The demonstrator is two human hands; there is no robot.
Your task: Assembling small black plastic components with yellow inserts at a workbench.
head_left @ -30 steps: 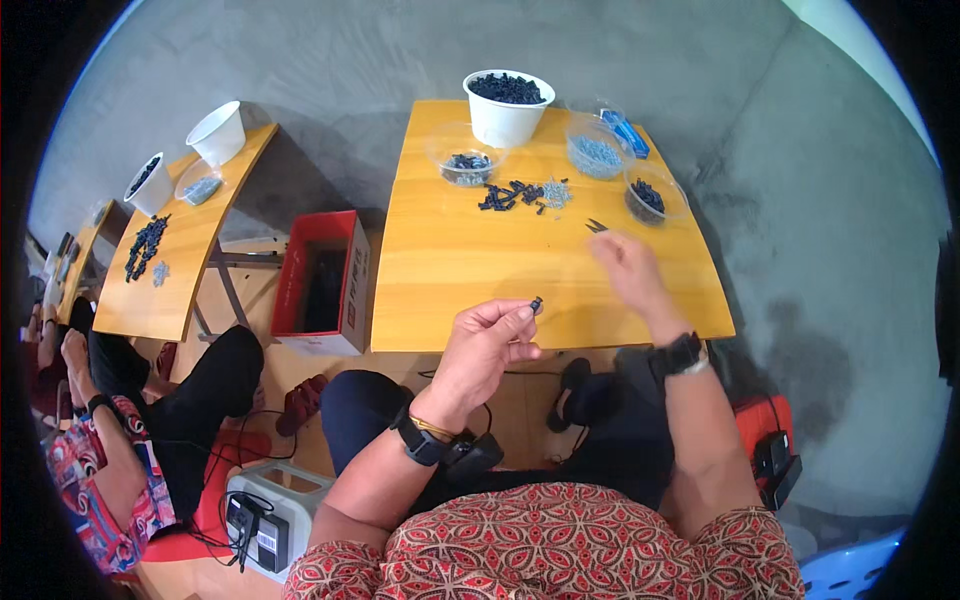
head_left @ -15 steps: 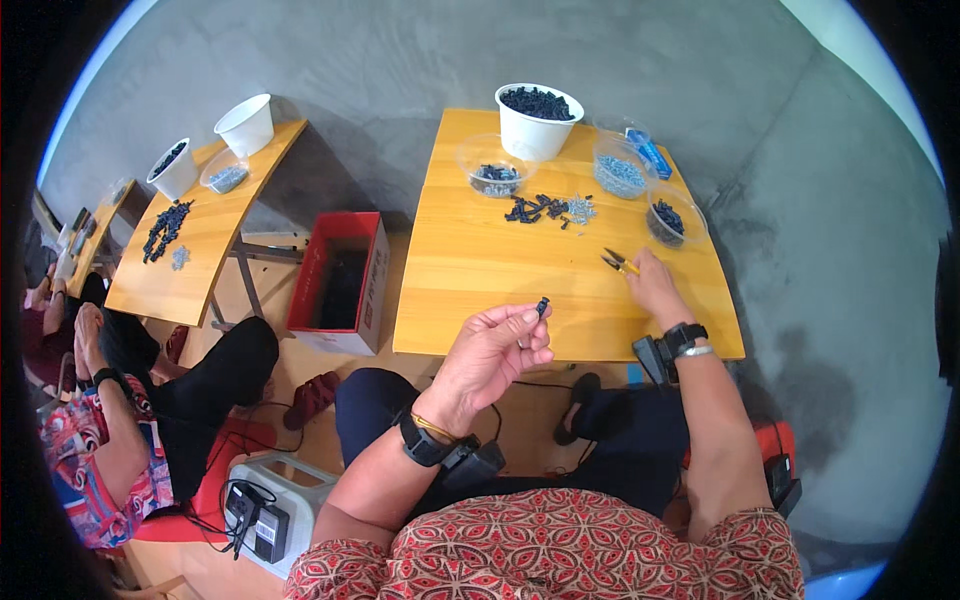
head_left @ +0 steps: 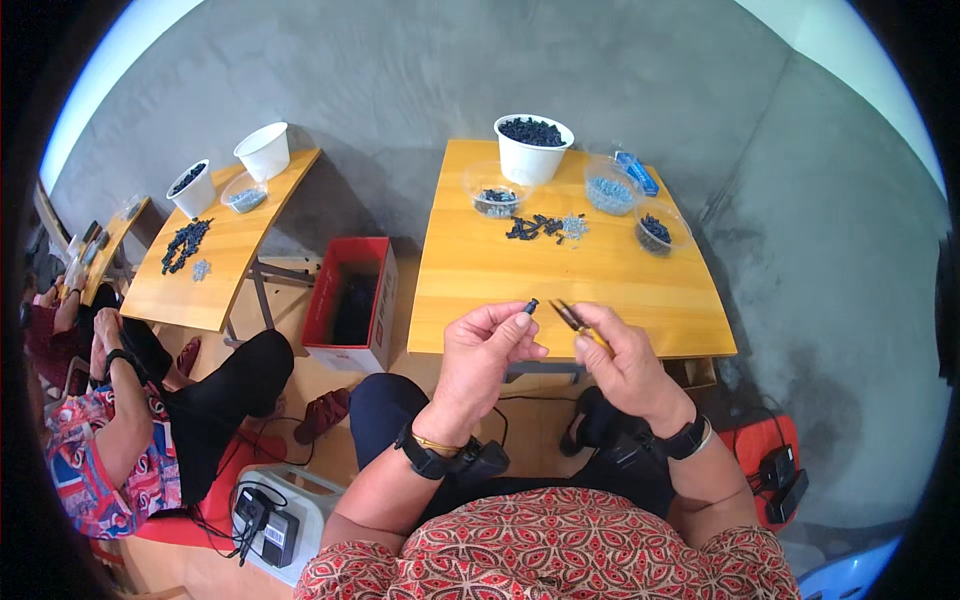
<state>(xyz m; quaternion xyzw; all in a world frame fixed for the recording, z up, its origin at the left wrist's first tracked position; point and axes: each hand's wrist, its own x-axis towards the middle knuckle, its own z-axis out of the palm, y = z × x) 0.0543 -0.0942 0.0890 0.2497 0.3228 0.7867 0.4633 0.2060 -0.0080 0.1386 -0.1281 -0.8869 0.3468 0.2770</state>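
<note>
Between the thumb and fingertips of my left hand [head_left: 482, 348] is a small black plastic part [head_left: 531, 306], held upright just past the table's near edge. My right hand [head_left: 637, 368] is closed around yellow-handled snips [head_left: 570, 317]. Their dark blades point at the black part, a short gap away from it. Beyond my hands, on the wooden table [head_left: 480, 290], lie a loose pile of black parts [head_left: 535, 228] and a smaller heap of silvery pieces [head_left: 573, 227], likely screws.
A white bucket of black parts [head_left: 530, 165] stands at the table's back. Around the piles are clear tubs [head_left: 495, 208], [head_left: 610, 195] and a tub at right [head_left: 655, 236], plus a blue box [head_left: 637, 172]. A red carton [head_left: 375, 335] sits left; a co-worker [head_left: 120, 430] sits beyond.
My right hand has drawn the snips from the table's right side toward my left hand. The black part stays in my left hand, and the view has shifted slightly.
</note>
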